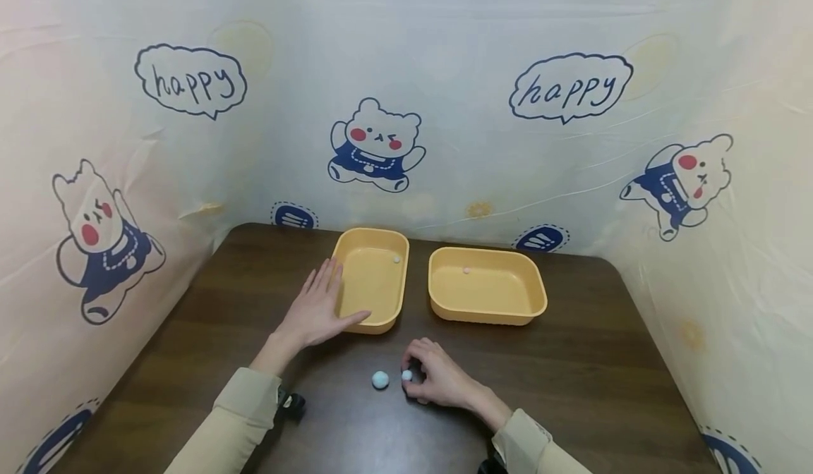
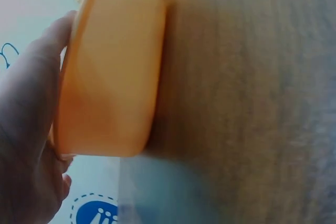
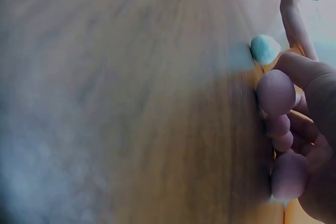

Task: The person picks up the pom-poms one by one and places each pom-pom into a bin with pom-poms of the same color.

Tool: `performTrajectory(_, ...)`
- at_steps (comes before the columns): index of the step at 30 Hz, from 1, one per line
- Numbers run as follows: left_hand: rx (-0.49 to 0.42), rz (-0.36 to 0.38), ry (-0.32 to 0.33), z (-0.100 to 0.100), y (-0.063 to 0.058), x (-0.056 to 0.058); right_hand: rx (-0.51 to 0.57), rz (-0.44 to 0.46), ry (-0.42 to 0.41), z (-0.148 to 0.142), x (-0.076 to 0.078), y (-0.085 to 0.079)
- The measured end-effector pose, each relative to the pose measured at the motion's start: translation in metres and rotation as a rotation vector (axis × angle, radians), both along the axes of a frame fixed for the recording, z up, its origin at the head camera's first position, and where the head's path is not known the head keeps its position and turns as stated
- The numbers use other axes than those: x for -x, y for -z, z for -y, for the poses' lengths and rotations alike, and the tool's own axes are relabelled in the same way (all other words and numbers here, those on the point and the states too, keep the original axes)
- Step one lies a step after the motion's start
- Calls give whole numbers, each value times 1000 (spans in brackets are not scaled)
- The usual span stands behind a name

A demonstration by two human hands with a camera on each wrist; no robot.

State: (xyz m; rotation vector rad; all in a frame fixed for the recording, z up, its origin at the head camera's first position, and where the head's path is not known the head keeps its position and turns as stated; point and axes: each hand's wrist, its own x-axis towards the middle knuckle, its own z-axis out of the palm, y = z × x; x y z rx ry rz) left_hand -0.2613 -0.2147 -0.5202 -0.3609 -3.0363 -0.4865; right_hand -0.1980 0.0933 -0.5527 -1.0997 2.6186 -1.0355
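In the head view my left hand lies with straight, spread fingers along the left side of a yellow tray. Its thumb reaches over the near rim; the left wrist view shows the tray's side wall beside it. My right hand pinches a small pale blue ball between thumb and fingers, low over the table. Left of it a larger pale blue ball sits on the wood. In the right wrist view curled fingertips show near a light teal ball; the pinched ball is hidden there.
A second yellow tray, set crosswise, stands to the right with a small pink ball inside. The left tray contains a small pale ball. Beyond the brown table hangs a printed cloth on three sides.
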Motion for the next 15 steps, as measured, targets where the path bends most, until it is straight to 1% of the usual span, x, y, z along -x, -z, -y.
performTrajectory(4, -16, -24, -3, 0, 7, 0, 22, 53, -1, -1, 1, -3)
performTrajectory(8, -37, -28, -2, -2, 8, 0, 34, 83, 7, -2, 4, -2)
performTrajectory(11, -44, -16, -5, -2, 7, 0, 62, 87, 18, -3, 4, -1)
performTrajectory(15, -41, -2, -13, -1, 8, -1, 122, 63, 20, -3, 3, -2)
